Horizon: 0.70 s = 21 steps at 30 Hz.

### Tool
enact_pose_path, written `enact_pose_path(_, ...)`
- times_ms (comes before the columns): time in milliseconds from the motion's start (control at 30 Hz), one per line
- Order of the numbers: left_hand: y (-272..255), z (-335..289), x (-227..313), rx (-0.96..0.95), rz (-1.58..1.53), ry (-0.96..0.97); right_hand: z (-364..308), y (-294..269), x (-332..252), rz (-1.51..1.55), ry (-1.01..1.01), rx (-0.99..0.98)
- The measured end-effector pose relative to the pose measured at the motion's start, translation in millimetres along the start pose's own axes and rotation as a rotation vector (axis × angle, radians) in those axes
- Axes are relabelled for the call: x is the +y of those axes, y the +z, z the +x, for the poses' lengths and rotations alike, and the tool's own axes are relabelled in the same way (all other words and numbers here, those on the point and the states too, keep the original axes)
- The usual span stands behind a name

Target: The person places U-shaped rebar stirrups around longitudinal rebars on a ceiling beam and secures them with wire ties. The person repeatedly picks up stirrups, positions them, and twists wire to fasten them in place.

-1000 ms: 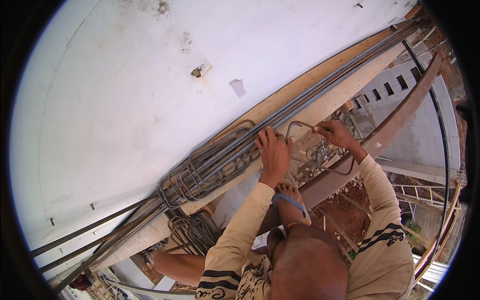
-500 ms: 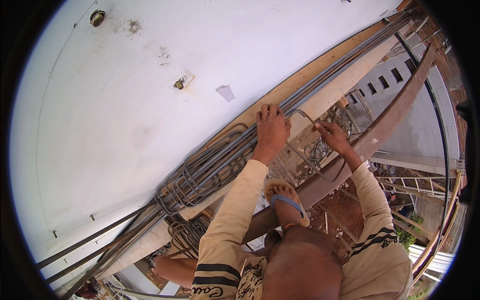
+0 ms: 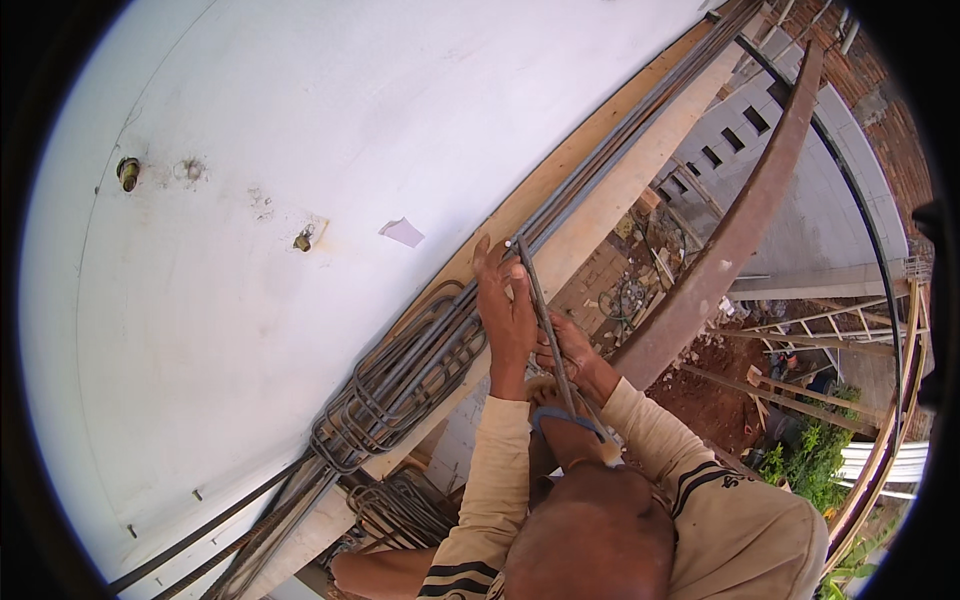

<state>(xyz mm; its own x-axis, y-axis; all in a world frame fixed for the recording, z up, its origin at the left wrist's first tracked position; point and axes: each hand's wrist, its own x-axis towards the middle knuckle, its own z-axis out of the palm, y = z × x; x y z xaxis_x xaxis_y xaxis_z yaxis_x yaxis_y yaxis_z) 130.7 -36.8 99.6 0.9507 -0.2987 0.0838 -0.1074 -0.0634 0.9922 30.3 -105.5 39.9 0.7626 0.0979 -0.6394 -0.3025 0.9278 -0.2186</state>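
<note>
Perhaps the bent rod (image 3: pixel 537 290), slanting from the rod bundle (image 3: pixel 615 150) toward the foot (image 3: pixel 562 434), could slip onto it if the right hand's (image 3: pixel 575 352) fingers, curled around it, loosened; whether the left hand's (image 3: pixel 507 325) fingers grip is unclear.

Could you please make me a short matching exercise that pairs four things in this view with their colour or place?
Things:
1. Bent steel bar
2. Sandal strap
3. Long curved beam
4. Wall

Colour or place:
A. Brown
B. White
C. In the right hand
D. Blue

Right pairs: 1-C, 2-D, 3-A, 4-B
</note>
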Motion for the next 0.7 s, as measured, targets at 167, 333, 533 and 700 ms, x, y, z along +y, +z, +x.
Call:
enact_pose_path(167, -4.0, -10.6, -25.0, -0.021, 0.194, -0.050, 0.8, 5.6, 24.3, 0.037, 0.000, -0.017)
enact_pose_path(333, -1.2, 7.7, -28.8, -0.242, 0.252, -0.338, -7.7, -0.1, 17.2, -0.003, -0.030, -0.152)
enact_pose_path(533, 16.6, 37.7, -38.7, -0.298, 0.529, 0.079, -29.2, -28.4, -59.8, 0.186, -0.313, 0.081)
enact_pose_path(700, 35.4, 53.0, -32.9, -0.419, 0.729, 0.293, -20.4, -33.6, -114.7, -0.380, -0.449, 0.115)
